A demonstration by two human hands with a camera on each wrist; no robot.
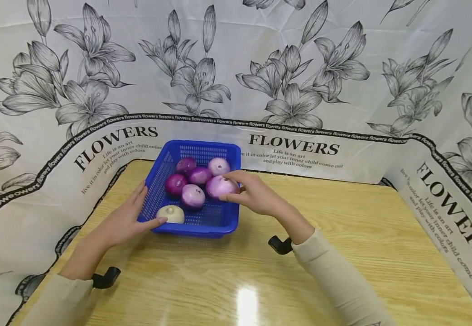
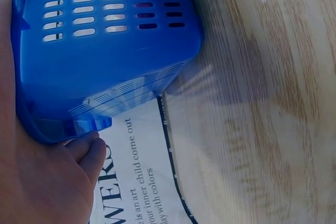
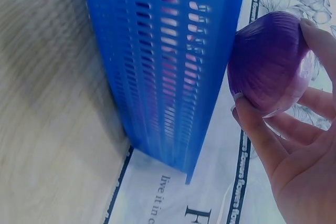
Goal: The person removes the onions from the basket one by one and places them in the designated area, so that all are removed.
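A blue plastic basket point(image 1: 197, 232) with slotted walls stands on the table. My left hand point(image 1: 122, 222) holds its left rim, the thumb over the front left corner close to a white onion point(image 1: 171, 214). In the left wrist view, fingers point(image 2: 92, 153) curl at the rim of the basket point(image 2: 110, 66). With thumb and fingers, my right hand point(image 1: 256, 192) grips a purple onion point(image 1: 221, 187) at the basket's right rim. This onion point(image 3: 268, 61) appears level with the rim in the right wrist view. Several other purple onions point(image 1: 193, 196) lie inside.
The wooden table point(image 1: 342, 235) extends to the right and in front of the basket. Behind it and at both sides hangs a white cloth point(image 1: 228, 54) with printed flowers and lettering. A black mount point(image 1: 280, 245) sits at the right wrist, another point(image 1: 106, 277) at the left.
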